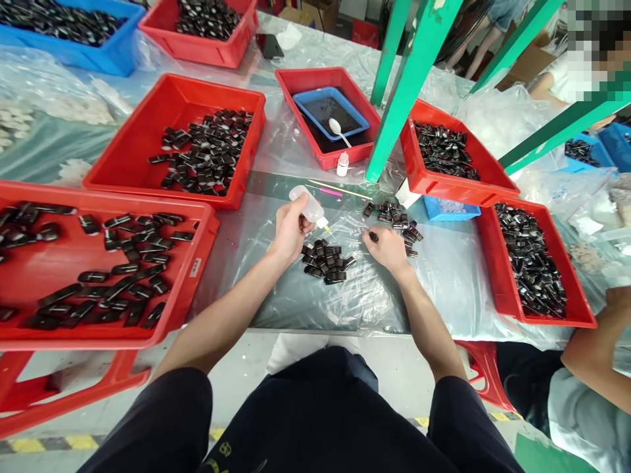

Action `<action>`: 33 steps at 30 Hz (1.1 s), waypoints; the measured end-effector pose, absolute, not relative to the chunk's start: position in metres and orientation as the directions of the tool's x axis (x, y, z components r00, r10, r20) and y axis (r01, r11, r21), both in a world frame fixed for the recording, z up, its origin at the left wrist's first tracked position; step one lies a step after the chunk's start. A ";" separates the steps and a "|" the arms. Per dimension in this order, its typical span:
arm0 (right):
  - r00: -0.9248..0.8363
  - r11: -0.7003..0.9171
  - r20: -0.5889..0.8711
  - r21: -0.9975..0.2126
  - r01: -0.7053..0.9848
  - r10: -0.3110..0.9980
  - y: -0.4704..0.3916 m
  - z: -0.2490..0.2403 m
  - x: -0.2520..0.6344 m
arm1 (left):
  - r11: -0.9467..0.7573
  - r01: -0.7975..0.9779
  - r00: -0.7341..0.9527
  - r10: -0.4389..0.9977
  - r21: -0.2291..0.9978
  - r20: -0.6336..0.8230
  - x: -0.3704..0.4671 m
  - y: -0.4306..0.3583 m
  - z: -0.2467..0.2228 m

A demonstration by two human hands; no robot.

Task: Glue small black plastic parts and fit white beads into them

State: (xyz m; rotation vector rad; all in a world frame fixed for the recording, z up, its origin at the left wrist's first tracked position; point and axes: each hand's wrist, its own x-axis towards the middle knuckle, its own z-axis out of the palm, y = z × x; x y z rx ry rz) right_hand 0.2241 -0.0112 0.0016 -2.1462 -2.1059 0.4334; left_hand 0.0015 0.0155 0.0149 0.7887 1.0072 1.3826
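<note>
My left hand is closed around a translucent squeeze bottle, whose thin needle tip slants down to the right. Pinched in the fingers of my right hand is a small dark glossy piece. Between the hands, nearer to me, lies a pile of similar dark pieces on the plastic-covered table. A second group of dark pieces spreads just behind and beside my right hand. Beyond the bottle rest a pink-handled tool and a thin stick.
Red bins of dark pieces flank the work spot. Behind it, a red bin holds a blue tray with a white spoon. A small white bottle stands before it. Green posts rise at the back; a person's arm is at right.
</note>
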 end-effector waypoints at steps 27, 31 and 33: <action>-0.459 -0.017 -0.037 -0.999 0.049 0.887 -0.028 -0.005 0.203 | -0.080 -0.331 -0.207 0.978 0.940 0.011 0.001 0.019 0.008; -0.453 -0.023 -0.047 -0.998 0.060 0.890 -0.029 -0.003 0.203 | -0.046 -0.321 -0.214 0.977 0.946 -0.025 0.001 0.018 0.007; -0.458 -0.020 -0.042 -0.998 0.053 0.888 -0.030 -0.004 0.202 | -0.047 -0.330 -0.213 0.977 0.943 -0.026 0.001 0.018 0.007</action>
